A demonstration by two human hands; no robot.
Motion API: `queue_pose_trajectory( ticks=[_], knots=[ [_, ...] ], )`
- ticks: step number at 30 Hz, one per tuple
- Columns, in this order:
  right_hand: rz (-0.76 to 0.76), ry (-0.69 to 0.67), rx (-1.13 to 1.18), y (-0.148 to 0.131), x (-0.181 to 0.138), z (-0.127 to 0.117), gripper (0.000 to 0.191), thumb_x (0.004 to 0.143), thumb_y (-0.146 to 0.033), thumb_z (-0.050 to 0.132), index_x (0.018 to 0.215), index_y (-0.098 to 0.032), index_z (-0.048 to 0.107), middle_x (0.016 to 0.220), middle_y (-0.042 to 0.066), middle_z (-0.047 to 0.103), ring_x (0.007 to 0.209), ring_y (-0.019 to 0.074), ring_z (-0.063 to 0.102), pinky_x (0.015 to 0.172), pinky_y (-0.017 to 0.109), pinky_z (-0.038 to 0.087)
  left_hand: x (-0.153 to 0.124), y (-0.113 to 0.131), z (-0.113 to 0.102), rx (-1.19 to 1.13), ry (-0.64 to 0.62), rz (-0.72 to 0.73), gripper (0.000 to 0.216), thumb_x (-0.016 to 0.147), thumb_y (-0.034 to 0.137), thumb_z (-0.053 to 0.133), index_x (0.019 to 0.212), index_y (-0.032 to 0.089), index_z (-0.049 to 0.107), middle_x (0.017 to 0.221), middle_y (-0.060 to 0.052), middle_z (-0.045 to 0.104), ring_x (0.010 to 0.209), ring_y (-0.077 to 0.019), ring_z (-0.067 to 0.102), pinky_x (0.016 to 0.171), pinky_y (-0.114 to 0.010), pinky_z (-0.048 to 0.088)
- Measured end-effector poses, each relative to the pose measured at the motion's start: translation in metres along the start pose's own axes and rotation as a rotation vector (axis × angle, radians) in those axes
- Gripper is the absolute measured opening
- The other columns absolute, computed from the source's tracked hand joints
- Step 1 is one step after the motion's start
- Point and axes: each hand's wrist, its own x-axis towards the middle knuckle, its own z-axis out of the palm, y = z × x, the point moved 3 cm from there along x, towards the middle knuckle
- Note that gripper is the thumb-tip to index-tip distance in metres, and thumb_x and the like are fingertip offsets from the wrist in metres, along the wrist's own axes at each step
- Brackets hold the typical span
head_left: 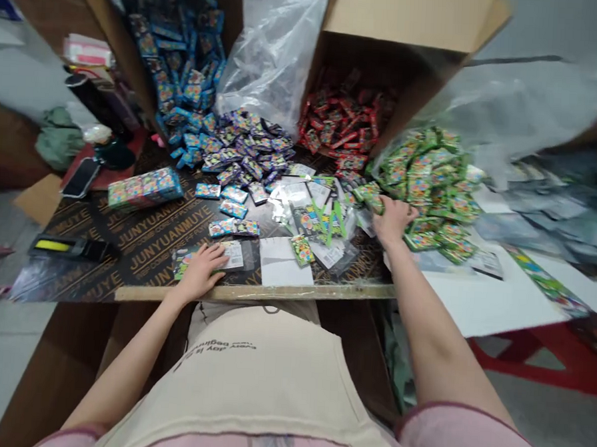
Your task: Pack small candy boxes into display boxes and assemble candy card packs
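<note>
Your right hand [394, 222] is in the green packets [426, 173], lol

Fingers curled, can't tell if gripping; your left hand [202, 270] lies spread on a labelled bag [235, 255].

I'd call this a packing workshop: open cartons [409, 16] of small wrapped packets [253, 141] line the far side of the printed-board bench [151, 254]. More packets lie heaped by colour on it, and an apron [260, 381] shows at its near edge.
</note>
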Motion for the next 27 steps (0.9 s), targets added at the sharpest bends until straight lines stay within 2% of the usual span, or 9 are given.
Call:
queue_pose_trajectory(
  ticks=[3,5,9,12,15,19,23,25,27],
  knots=[
    [-0.023,0.157,0.207,-0.034,-0.025,-0.019,0.046,0.089,-0.032,0.042,0.129,-0.012,0.056,0.113,0.021,0.059,0.109,0.0344,0.048,0.096,0.053,0.029,0.005,0.020,-0.008,-0.229,0.168,-0.078,0.030,0.082,0.032,0.064,0.109,0.020,0.071,0.122,-0.014,0.068,0.119,-0.0283,0.059,0.109,-0.054,0.037],
    [-0.192,0.169,0.414,-0.078,-0.061,-0.034,0.047,0.091,-0.033,0.041,0.133,-0.016,0.052,0.116,0.019,0.059,0.108,0.0326,0.050,0.093,0.049,0.036,0.011,0.036,-0.007,-0.441,0.237,-0.184,0.031,0.081,0.037,0.066,0.106,0.018,0.072,0.116,-0.014,0.070,0.113,-0.0278,0.062,0.105,-0.049,0.042],
    [-0.588,-0.095,0.633,-0.178,-0.155,-0.047,0.050,0.086,-0.020,0.046,0.136,-0.025,0.051,0.108,0.012,0.056,0.102,0.0297,0.052,0.089,0.048,0.043,0.030,0.066,0.017,-1.033,0.151,-0.427,0.046,0.074,0.053,0.069,0.101,0.016,0.071,0.101,-0.011,0.074,0.094,-0.0254,0.068,0.091,-0.041,0.051],
    [-0.734,-0.322,0.742,-0.222,-0.202,-0.047,0.064,0.080,-0.019,0.055,0.143,-0.026,0.043,0.105,0.010,0.052,0.099,0.0278,0.052,0.087,0.047,0.046,0.038,0.072,0.029,-1.310,0.189,-0.559,0.047,0.069,0.060,0.069,0.083,0.015,0.068,0.080,-0.004,0.071,0.074,-0.0185,0.065,0.074,-0.032,0.053],
    [-0.772,-0.427,0.861,-0.233,-0.208,-0.050,0.072,0.077,-0.032,0.068,0.144,-0.030,0.041,0.117,0.010,0.050,0.111,0.0284,0.050,0.097,0.049,0.044,0.035,0.060,0.028,-1.349,0.271,-0.634,0.038,0.066,0.052,0.074,0.072,0.016,0.064,0.068,0.001,0.064,0.064,-0.0135,0.057,0.063,-0.026,0.047],
    [-0.855,-0.458,0.888,-0.233,-0.195,-0.056,0.090,0.070,-0.051,0.077,0.147,-0.031,0.036,0.148,0.013,0.034,0.135,0.0346,0.034,0.110,0.057,0.030,0.024,0.043,0.024,-1.272,0.201,-0.671,0.031,0.065,0.044,0.076,0.064,0.017,0.060,0.059,0.003,0.056,0.058,-0.0118,0.050,0.055,-0.024,0.039],
    [-0.909,-0.488,0.923,-0.240,-0.200,-0.055,0.086,0.071,-0.042,0.076,0.146,-0.030,0.034,0.140,0.011,0.048,0.131,0.0321,0.042,0.110,0.055,0.031,0.024,0.048,0.023,-1.373,0.142,-0.608,0.033,0.067,0.048,0.076,0.070,0.017,0.064,0.060,0.003,0.059,0.064,-0.0142,0.056,0.062,-0.026,0.043],
    [-0.831,-0.453,1.000,-0.240,-0.203,-0.055,0.083,0.071,-0.035,0.074,0.144,-0.030,0.036,0.136,0.009,0.051,0.126,0.0302,0.047,0.108,0.052,0.034,0.025,0.056,0.023,-1.540,0.044,-0.570,0.041,0.070,0.057,0.071,0.079,0.017,0.066,0.068,-0.001,0.065,0.074,-0.0185,0.063,0.069,-0.029,0.048],
    [-0.747,-0.449,1.108,-0.239,-0.204,-0.055,0.086,0.070,-0.033,0.074,0.145,-0.030,0.032,0.137,0.009,0.050,0.125,0.0289,0.048,0.107,0.049,0.037,0.024,0.063,0.024,-1.687,-0.129,-0.557,0.049,0.072,0.064,0.067,0.085,0.017,0.067,0.072,-0.004,0.068,0.078,-0.0213,0.066,0.071,-0.032,0.050]
  ],
)
